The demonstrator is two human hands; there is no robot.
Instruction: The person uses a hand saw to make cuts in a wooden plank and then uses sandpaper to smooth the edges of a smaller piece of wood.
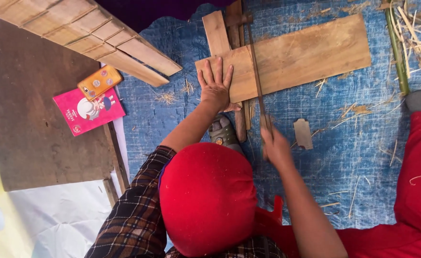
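Item: my left hand (214,86). Fingers spread flat, palm down, pressing on the near left end of a wide wooden board (296,57). Nothing gripped; the hand only rests on the wood.

Item: my right hand (275,145). Fingers curled closed around the near end of a long thin strip (256,67), dark and narrow, which runs from my fist away across the wide board towards the far edge of the blue mat (363,162). The hand is blurred, so the exact finger hold cannot be made out.

Item: wide wooden board. Lies on the blue mat, towards its far edge, slightly tilted, atop two narrower wooden slats (216,31) that cross beneath it.

Item: foot in a grey sandal (224,134), on the mat just near of the board, under my left forearm.

Item: small flat pale piece (303,133), on the mat just right of my right hand, not touching it.

Item: green stalk (398,52) with loose straw-coloured shavings, far right corner of the mat.

Item: pink booklet (88,111) and an orange card (99,81), on a brown board (28,124) left of the mat.

Item: ribbed pale panel (86,33), far left, overlapping the mat's edge.
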